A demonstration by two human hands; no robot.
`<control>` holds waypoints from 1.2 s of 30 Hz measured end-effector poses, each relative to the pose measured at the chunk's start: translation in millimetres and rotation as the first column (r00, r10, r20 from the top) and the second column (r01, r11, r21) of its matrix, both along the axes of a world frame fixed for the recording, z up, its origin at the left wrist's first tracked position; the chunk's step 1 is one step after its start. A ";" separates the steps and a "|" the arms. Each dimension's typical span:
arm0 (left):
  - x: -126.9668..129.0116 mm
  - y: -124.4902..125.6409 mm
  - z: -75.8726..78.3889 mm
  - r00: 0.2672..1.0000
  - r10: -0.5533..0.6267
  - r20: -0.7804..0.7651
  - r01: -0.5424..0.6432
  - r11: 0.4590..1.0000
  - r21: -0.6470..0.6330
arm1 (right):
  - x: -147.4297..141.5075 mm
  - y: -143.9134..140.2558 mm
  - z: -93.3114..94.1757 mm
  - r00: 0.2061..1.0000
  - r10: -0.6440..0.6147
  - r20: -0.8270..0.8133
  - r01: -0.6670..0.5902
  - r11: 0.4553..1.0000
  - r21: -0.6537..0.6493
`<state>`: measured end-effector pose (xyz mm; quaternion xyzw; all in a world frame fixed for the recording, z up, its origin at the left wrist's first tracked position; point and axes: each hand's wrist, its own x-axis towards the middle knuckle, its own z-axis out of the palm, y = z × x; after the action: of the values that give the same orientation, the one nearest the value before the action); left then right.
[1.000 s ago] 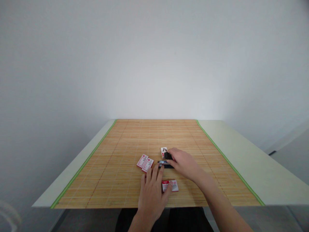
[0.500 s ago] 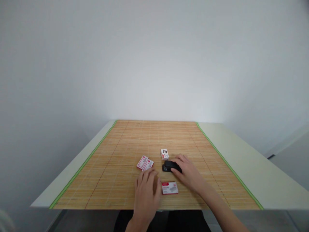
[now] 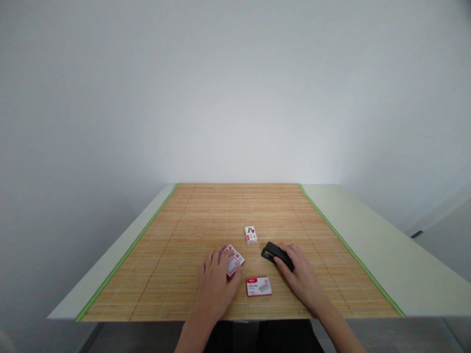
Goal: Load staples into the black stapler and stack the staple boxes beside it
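Note:
My right hand (image 3: 300,274) is closed around a black stapler (image 3: 278,255), which sits at a slant with its front end toward the upper left. My left hand (image 3: 217,284) lies over a pair of red-and-white staple boxes (image 3: 234,262), fingers across their far left side and thumb at their near right edge. The hand covers part of these boxes. Between the two hands, nearer the front edge, a flat red-and-white staple box (image 3: 259,287) lies face up. Beyond the hands is a small white box (image 3: 250,235) with a dark clip-like picture.
A bamboo mat (image 3: 235,206) with green edging covers the middle of the white table (image 3: 368,230). White walls (image 3: 235,98) rise behind and at both sides. The table's front edge runs just before my legs.
My left hand has moved forward onto the pair of boxes, which have shifted right and turned. My right hand has drawn the stapler to the right and angled it.

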<state>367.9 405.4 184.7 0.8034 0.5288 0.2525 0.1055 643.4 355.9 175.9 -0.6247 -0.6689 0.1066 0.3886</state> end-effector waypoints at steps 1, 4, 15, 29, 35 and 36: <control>4.3 -7.5 0.3 1.000 -0.005 0.002 0.005 1.000 0.001 | -0.1 -0.2 0.5 1.000 0.000 0.001 0.000 1.000 -0.001; 16.8 -26.8 -0.1 0.996 -0.089 -0.013 0.090 0.996 0.010 | 0.2 -0.8 0.8 1.000 0.002 0.003 -0.002 1.000 -0.006; 25.0 -16.7 0.7 0.998 -0.032 0.061 0.028 0.997 0.078 | -0.7 -2.1 4.2 1.000 0.005 0.006 -0.005 1.000 -0.003; -86.2 53.1 -14.8 0.995 0.097 -0.021 -0.097 0.995 0.006 | 0.9 -3.2 2.0 1.000 -0.005 0.004 0.005 1.000 0.001; -129.9 57.0 -7.2 0.994 -0.098 -0.037 0.095 0.993 -0.073 | 0.3 -2.7 1.5 1.000 -0.008 -0.008 0.008 1.000 -0.003; -133.3 56.7 -6.6 0.994 -0.100 -0.039 0.097 0.992 -0.076 | 0.7 -2.2 0.7 1.000 -0.009 -0.008 0.009 1.000 -0.003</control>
<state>234.6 462.1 178.0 0.8294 0.4995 0.2098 0.1363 644.1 353.7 176.6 -0.6278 -0.6642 0.1085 0.3909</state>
